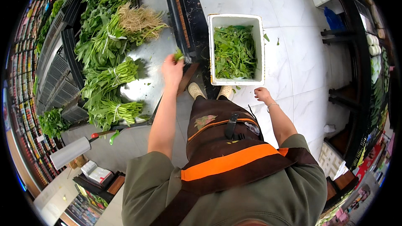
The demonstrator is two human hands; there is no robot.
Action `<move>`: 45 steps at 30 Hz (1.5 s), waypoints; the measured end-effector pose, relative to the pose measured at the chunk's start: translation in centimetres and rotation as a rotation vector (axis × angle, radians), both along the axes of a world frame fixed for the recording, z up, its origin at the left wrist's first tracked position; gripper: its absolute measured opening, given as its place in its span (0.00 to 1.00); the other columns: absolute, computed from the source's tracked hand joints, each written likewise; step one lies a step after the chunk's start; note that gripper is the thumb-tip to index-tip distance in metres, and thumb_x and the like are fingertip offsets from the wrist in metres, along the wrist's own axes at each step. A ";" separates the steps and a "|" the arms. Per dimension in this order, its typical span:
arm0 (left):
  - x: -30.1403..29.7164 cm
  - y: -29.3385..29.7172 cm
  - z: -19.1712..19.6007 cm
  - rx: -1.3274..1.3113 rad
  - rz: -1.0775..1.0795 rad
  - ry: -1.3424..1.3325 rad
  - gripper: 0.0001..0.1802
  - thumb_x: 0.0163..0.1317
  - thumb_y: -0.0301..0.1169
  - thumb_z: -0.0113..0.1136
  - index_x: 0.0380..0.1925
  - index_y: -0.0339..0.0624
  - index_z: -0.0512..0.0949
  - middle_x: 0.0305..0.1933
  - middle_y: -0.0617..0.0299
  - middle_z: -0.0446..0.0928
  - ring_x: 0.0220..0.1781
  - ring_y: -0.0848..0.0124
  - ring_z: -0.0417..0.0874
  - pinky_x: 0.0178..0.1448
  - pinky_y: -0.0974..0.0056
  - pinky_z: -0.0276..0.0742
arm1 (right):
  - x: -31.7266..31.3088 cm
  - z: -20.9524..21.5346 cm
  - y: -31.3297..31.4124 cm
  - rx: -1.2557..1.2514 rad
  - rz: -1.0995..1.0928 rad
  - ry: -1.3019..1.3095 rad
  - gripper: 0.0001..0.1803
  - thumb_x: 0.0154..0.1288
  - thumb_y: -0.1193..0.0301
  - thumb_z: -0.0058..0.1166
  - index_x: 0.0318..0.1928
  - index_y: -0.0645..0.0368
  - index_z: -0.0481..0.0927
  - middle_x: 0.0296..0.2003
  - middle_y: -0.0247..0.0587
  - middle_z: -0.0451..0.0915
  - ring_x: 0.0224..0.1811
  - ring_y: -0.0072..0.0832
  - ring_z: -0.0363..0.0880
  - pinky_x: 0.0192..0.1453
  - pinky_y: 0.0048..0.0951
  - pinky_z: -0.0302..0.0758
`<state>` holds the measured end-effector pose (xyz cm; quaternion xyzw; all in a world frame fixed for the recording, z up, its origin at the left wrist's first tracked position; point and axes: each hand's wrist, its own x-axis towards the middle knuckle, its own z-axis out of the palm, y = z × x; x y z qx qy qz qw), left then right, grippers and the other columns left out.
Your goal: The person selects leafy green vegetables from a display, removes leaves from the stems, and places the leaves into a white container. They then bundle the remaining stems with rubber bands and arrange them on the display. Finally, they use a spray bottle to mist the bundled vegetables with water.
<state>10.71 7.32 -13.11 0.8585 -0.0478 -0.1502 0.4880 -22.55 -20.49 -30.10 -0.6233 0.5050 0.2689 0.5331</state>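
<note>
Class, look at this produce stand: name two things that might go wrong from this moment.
1. The left hand pinches only a small leafy scrap near the counter edge; bits may drop onto the floor, where loose leaves already lie, a possible slip hazard.
2. The white crate sits right by the feet, so a step may catch it.

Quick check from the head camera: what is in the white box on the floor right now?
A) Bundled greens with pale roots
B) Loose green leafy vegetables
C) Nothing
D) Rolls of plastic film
B: the white box on the floor by the person's feet is filled with loose green leaves, with no ties or roots visible among them.
</note>
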 end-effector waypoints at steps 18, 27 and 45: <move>-6.3 -3.9 -3.8 -0.301 -0.259 0.594 0.16 0.56 0.24 0.66 0.44 0.34 0.77 0.34 0.65 0.77 0.35 0.78 0.77 0.39 0.73 0.75 | -7.7 2.2 8.7 -0.175 -0.439 -0.060 0.17 0.56 0.65 0.60 0.41 0.65 0.82 0.29 0.41 0.83 0.29 0.26 0.82 0.33 0.27 0.80; -10.6 -2.5 -4.4 -0.359 -0.115 0.862 0.26 0.69 0.50 0.50 0.49 0.36 0.76 0.41 0.60 0.79 0.40 0.74 0.77 0.46 0.68 0.75 | -1.9 6.1 7.1 -0.040 -0.309 -0.245 0.19 0.63 0.58 0.50 0.37 0.63 0.82 0.28 0.41 0.84 0.28 0.26 0.82 0.36 0.28 0.77; -26.6 -13.9 -12.9 0.724 -0.236 0.171 0.16 0.49 0.33 0.64 0.41 0.48 0.82 0.42 0.46 0.81 0.45 0.56 0.82 0.55 0.58 0.76 | -32.0 8.8 -32.6 -0.152 -0.642 -0.269 0.16 0.65 0.66 0.50 0.50 0.59 0.74 0.31 0.35 0.78 0.33 0.24 0.79 0.35 0.27 0.77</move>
